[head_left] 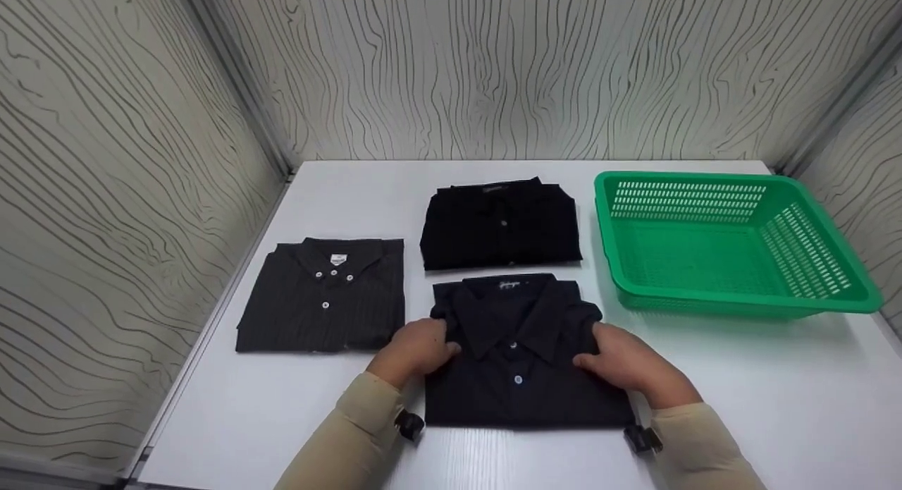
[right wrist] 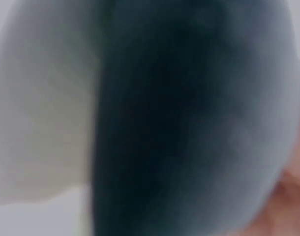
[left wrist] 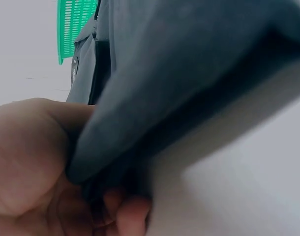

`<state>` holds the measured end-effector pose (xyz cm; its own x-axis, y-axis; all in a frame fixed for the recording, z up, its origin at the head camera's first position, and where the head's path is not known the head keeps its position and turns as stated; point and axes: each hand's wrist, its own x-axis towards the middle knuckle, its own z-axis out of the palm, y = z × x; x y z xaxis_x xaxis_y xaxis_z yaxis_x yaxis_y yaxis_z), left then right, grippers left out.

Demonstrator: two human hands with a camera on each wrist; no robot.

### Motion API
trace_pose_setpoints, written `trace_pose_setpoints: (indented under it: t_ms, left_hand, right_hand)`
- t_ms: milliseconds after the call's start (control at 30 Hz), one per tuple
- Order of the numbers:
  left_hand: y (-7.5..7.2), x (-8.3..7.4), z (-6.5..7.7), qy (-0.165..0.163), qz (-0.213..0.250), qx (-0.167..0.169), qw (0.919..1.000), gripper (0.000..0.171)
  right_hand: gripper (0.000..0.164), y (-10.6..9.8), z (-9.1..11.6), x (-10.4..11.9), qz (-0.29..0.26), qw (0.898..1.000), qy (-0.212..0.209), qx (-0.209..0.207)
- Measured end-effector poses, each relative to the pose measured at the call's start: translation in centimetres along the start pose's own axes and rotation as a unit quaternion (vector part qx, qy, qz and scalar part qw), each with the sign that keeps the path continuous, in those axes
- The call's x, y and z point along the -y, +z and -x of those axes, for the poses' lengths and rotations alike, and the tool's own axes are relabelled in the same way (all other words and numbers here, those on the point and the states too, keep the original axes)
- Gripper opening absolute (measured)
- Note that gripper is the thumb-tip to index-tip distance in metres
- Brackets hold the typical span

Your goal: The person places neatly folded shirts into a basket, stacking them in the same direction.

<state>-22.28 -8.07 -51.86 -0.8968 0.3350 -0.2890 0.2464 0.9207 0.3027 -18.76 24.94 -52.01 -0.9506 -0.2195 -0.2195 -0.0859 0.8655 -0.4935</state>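
Note:
A folded navy shirt (head_left: 518,398) with white buttons lies at the front middle of the table, its collar toward the back. My left hand (head_left: 421,345) grips its left side edge, thumb on top. On the opposite edge my right hand (head_left: 624,356) holds the cloth the same way. In the left wrist view the shirt's edge (left wrist: 140,98) is lifted and bends over the left hand (left wrist: 32,152), fingers curled beneath. Blurred dark cloth (right wrist: 189,123) fills most of the right wrist view, with part of the right hand (right wrist: 287,206) at its border.
A dark grey striped folded shirt (head_left: 324,321) lies to the left. Behind the navy one is a black folded shirt (head_left: 502,236). A green plastic basket (head_left: 705,257) stands at the back right of the white table (head_left: 768,405). Patterned panels (head_left: 493,74) enclose the back and sides.

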Motion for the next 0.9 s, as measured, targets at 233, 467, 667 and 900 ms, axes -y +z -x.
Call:
trace_pose_setpoints:
  t_ms: [233,467,667,900]
  left_hand:
    - [-0.1,0.9,0.0,0.030,0.055,0.000,0.9980,0.044]
    - [-0.4,2.2,0.3,0.055,0.173,0.013,0.9832,0.041]
    - [-0.4,2.6,0.6,0.087,0.186,0.011,0.9787,0.038]
    - [-1.1,2.4,1.2,0.102,0.194,0.007,0.9757,0.038]
  right_hand:
    - [0.046,0.0,0.6,-0.5,-0.030,0.999,-0.019,-0.009]
    - [0.057,0.0,1.2,-1.1,-0.152,0.988,-0.037,0.014]
    - [0.056,0.2,1.5,-1.2,-0.159,0.986,-0.037,0.014]
    - [0.059,-0.4,2.1,-1.0,-0.147,0.988,-0.039,-0.011]
